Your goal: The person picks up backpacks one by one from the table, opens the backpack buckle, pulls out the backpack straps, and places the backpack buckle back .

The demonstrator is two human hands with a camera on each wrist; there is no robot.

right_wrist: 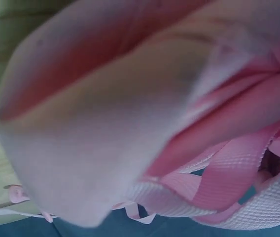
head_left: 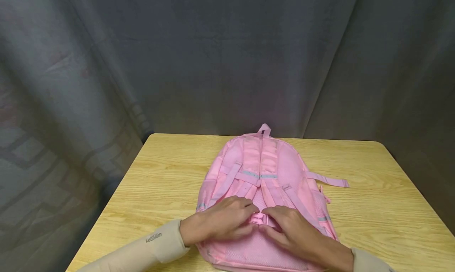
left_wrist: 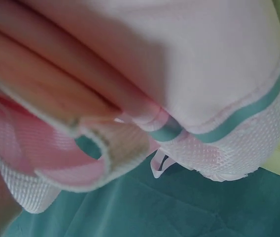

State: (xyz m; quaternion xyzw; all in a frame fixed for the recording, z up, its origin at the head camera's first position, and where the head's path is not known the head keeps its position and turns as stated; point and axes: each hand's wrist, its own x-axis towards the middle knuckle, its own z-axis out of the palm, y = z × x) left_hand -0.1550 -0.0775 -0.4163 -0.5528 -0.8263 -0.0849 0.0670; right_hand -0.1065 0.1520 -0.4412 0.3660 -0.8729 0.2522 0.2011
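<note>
A pink backpack [head_left: 281, 244] lies on the table with its shoulder straps [head_left: 251, 155] facing up and its top loop [head_left: 264, 129] pointing away from me. Low on its back, a pink plastic buckle [head_left: 259, 218] sits between my two hands. My left hand [head_left: 229, 218] pinches the buckle's left side with thumb and fingers. From the other side, my right hand [head_left: 293, 228] pinches its right end. Whether the two buckle halves are fully joined, I cannot tell. In the left wrist view a looped strap [left_wrist: 125, 148] hangs beside the bag; pink webbing [right_wrist: 233, 168] crosses the right wrist view.
The wood-grain table [head_left: 160, 177] extends on both sides of the backpack. A loose strap end [head_left: 332, 181] lies out to the right, near a pink zip pull [head_left: 326, 199]. Grey curtains [head_left: 220, 66] hang behind the table.
</note>
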